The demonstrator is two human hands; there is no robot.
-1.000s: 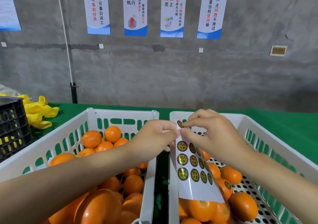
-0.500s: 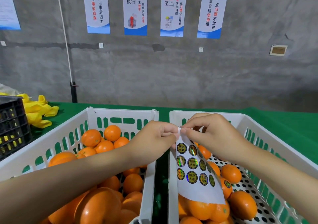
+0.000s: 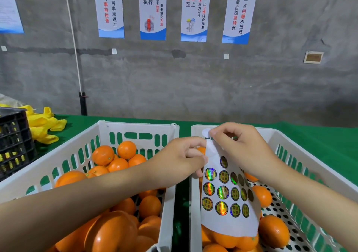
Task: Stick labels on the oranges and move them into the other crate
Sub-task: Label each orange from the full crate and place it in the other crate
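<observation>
change: right hand (image 3: 242, 149) pinched a label (image 3: 205, 133), newly lifted off the sheet (image 3: 228, 218); left hand (image 3: 180, 158) pinched the sheet | meaning: label looked ready to stick

Chinese text is carried by four wall posters. On the first poster (image 3: 109, 9), at 11 o'clock, "宁可事前检查 不可事后返工" is read; on the second poster (image 3: 153, 9), "高效执行"; on the third poster (image 3: 194, 11), at 12 o'clock, "责任至上"; on the fourth poster (image 3: 240, 12), at 1 o'clock, "质量自检坚持做 一点问题不放过". "精选水果" is printed on the round labels (image 3: 223, 176) of the sheet (image 3: 228, 224).
</observation>
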